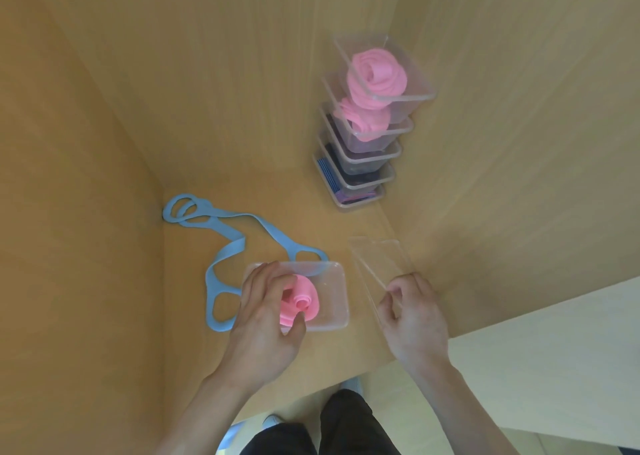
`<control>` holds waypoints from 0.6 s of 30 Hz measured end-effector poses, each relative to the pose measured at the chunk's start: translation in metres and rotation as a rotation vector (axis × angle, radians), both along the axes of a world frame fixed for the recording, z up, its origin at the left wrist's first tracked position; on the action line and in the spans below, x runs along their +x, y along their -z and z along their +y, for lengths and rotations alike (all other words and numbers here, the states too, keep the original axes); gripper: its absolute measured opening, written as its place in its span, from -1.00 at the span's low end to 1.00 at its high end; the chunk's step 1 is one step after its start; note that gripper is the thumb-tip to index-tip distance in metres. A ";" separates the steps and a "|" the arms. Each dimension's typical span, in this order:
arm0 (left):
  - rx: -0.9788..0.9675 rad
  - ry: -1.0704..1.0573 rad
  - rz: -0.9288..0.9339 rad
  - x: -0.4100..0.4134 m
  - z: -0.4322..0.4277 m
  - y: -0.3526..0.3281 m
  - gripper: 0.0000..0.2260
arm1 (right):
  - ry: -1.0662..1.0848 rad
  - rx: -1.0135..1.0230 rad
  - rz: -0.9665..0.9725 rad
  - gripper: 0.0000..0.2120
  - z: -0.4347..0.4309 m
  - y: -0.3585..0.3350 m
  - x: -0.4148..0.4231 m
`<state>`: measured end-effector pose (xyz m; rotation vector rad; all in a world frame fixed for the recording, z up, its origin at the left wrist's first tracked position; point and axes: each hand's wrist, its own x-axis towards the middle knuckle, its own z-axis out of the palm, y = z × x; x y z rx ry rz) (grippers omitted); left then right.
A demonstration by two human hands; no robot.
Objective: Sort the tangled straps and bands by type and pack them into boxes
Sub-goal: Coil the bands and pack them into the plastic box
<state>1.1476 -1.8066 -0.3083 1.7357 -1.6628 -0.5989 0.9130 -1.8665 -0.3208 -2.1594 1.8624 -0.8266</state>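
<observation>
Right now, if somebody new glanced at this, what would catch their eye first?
The left hand holds a pink roll in a clear box near the front edge, while the right hand pinches a lid beside it. A blue strap snakes toward the left corner, and a stack of boxes stands at the back, pink rolls in the top two.

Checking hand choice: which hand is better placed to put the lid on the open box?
Probably right hand: it pinches the lid beside the box; left hand holds the pink band inside.
</observation>
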 end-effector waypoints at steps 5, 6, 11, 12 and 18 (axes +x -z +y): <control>-0.097 -0.106 0.081 0.001 -0.003 -0.009 -0.39 | -0.112 -0.248 -0.037 -0.91 0.011 -0.010 0.010; -0.124 -0.136 0.102 0.001 -0.003 -0.011 -0.32 | -0.143 -0.263 -0.049 -0.90 0.013 -0.013 0.011; -0.178 -0.199 0.136 0.010 0.001 -0.013 -0.36 | -0.282 -0.287 -0.141 -0.83 0.022 -0.029 0.024; -0.209 -0.183 0.116 0.013 0.002 -0.014 -0.46 | -0.303 -0.288 -0.175 -0.84 0.023 -0.032 0.026; -0.304 -0.193 0.128 0.023 0.008 -0.023 -0.72 | -0.312 -0.285 -0.356 -0.87 0.021 -0.040 0.034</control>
